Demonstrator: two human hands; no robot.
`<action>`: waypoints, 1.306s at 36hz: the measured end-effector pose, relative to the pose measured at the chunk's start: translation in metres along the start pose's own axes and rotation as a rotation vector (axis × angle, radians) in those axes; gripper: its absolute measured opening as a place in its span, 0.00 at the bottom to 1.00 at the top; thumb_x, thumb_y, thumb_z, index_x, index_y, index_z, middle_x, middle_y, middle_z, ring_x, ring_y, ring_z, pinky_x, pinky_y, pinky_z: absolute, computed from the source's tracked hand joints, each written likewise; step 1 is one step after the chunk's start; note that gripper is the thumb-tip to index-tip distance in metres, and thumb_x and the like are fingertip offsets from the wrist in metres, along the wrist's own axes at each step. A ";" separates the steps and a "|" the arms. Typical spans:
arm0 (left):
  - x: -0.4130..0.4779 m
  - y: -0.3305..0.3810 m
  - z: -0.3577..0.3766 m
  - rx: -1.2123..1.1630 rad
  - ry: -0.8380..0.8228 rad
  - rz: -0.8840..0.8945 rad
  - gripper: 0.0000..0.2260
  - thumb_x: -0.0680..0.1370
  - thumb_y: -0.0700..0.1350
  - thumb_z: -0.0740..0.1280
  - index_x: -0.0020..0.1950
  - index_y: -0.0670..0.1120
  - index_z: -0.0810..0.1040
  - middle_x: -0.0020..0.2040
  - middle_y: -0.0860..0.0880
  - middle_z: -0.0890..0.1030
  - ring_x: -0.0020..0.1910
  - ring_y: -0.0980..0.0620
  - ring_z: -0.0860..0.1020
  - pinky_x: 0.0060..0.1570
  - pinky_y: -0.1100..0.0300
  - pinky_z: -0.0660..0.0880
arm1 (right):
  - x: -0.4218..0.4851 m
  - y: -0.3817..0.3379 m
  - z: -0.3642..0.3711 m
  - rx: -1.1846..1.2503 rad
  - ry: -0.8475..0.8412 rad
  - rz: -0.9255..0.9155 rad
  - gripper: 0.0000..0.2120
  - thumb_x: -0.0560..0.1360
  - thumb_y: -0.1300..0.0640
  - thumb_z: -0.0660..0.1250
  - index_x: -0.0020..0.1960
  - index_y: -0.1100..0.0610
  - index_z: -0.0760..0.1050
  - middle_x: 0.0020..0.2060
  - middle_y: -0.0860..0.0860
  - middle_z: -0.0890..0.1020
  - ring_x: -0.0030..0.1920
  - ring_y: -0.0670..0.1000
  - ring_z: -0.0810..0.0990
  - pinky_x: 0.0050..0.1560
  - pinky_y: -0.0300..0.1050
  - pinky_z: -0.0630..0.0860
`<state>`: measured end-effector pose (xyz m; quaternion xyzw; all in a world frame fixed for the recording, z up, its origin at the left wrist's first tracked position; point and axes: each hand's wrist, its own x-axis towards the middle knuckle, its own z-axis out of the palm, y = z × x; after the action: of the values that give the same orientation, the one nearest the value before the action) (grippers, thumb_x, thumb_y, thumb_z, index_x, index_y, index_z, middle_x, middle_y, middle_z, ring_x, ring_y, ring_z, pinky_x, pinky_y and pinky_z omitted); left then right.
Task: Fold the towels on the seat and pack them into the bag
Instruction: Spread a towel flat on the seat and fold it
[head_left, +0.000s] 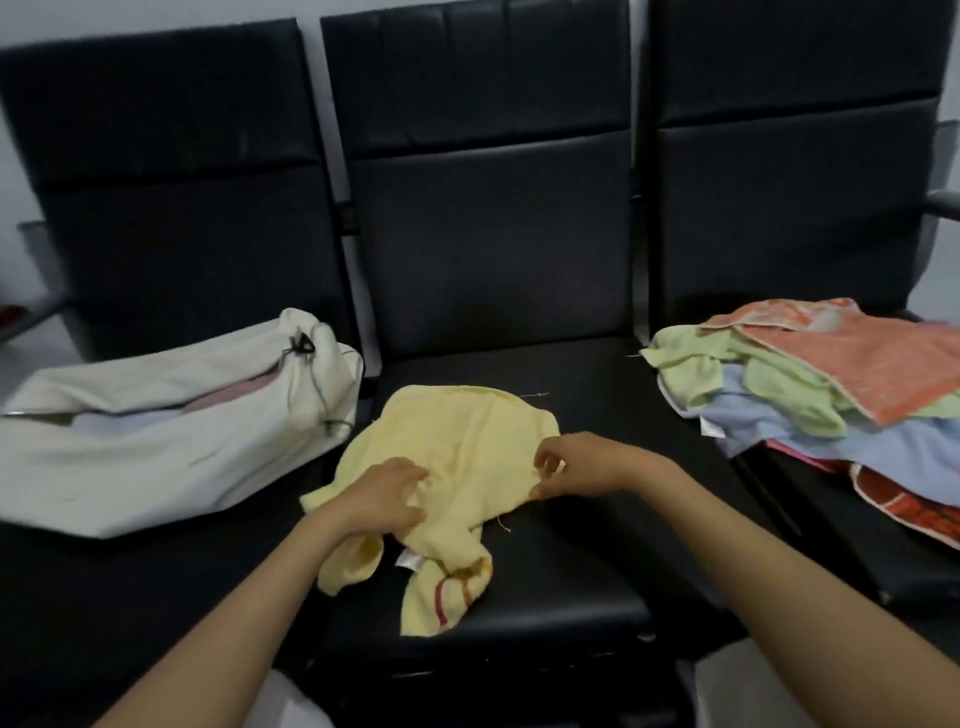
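A crumpled pale yellow terry towel (457, 447) lies on the middle black padded seat (587, 561) of a row of three. Its far part is spread fairly flat, and its near end is bunched up, showing a white label and red-orange stripes. The left hand (387, 493) rests on the towel's left-centre with its fingers bent, gripping a fold of cloth between fingers and thumb. The right hand (571, 465) is at the towel's right edge, fingers curled, with thumb and forefinger pinching the hem there. Both forearms reach in from the near side. On the left seat, just beside the towel, a white cloth drawstring bag (156, 452) lies on its side. Its mouth gapes open, with pink and pale blue cloth showing inside and a dark cord hanging at its far right end. On the right seat, well apart from the hands, sits a loose pile of towels (810, 384): orange on top, then light green, pale blue and red-patterned ones beneath.
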<state>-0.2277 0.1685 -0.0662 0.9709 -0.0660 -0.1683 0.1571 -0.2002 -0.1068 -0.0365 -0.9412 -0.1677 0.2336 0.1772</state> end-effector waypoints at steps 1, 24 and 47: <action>0.001 0.000 0.001 0.036 -0.027 -0.002 0.30 0.77 0.52 0.67 0.76 0.50 0.60 0.76 0.49 0.60 0.74 0.49 0.60 0.71 0.58 0.58 | 0.001 -0.004 0.004 0.007 -0.017 -0.004 0.28 0.71 0.39 0.69 0.66 0.50 0.70 0.61 0.47 0.76 0.58 0.49 0.75 0.61 0.47 0.72; 0.006 0.043 0.013 0.151 -0.053 0.132 0.25 0.81 0.58 0.57 0.77 0.53 0.60 0.77 0.51 0.58 0.75 0.51 0.56 0.71 0.55 0.58 | 0.034 0.017 -0.024 -0.012 0.384 0.411 0.22 0.79 0.47 0.59 0.69 0.58 0.67 0.65 0.57 0.71 0.64 0.59 0.72 0.57 0.50 0.70; 0.018 0.039 -0.009 0.200 0.087 -0.085 0.32 0.79 0.66 0.42 0.40 0.48 0.77 0.41 0.50 0.78 0.45 0.48 0.77 0.56 0.50 0.71 | -0.005 0.010 -0.054 -0.210 0.412 -0.008 0.08 0.75 0.53 0.65 0.54 0.50 0.76 0.49 0.50 0.78 0.47 0.54 0.79 0.50 0.52 0.77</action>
<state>-0.2110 0.1306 -0.0512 0.9900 -0.0344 -0.1249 0.0551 -0.1747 -0.1317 0.0060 -0.9816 -0.1552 0.0171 0.1099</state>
